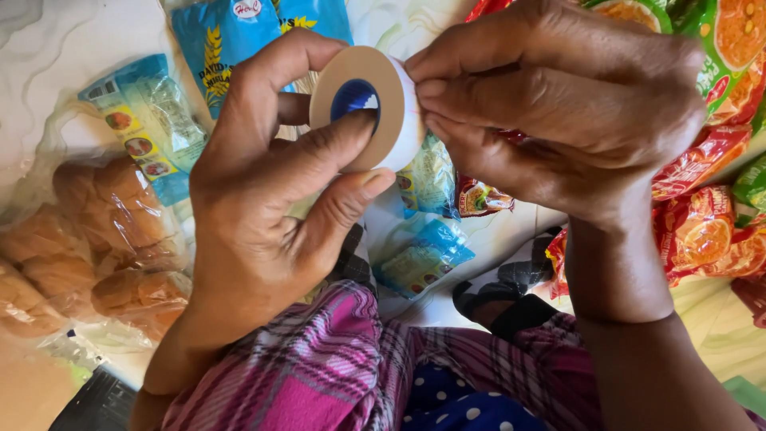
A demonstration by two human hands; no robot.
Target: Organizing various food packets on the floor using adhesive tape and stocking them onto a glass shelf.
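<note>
the person's left hand [263,199] grips a roll of white tape [369,108] held up in front of the chest, above the lap: the thumb presses against the tan cardboard core on the near face and the fingers curl round behind it, so the roll is firmly grasped. the right hand [558,104] is closed at the roll's right edge, its fingertips [435,89] pinched tight against the white outer wrap; whether they have hold of a loose end or are only pressing on the surface cannot be told, since the knuckles hide the contact. judging from this, the step in hand looks like finding and lifting the tape's free end. the next move would call for a fingernail to catch the edge while the left hand keeps the roll from turning, then a steady peel away from the roll. below lie blue packets [239,32], a clear bag of bread rolls [96,239] to the left, and red and orange snack packets [710,199] to the right, all on a pale patterned cloth [64,56]. a pink plaid garment [319,359] covers the lap.
</note>
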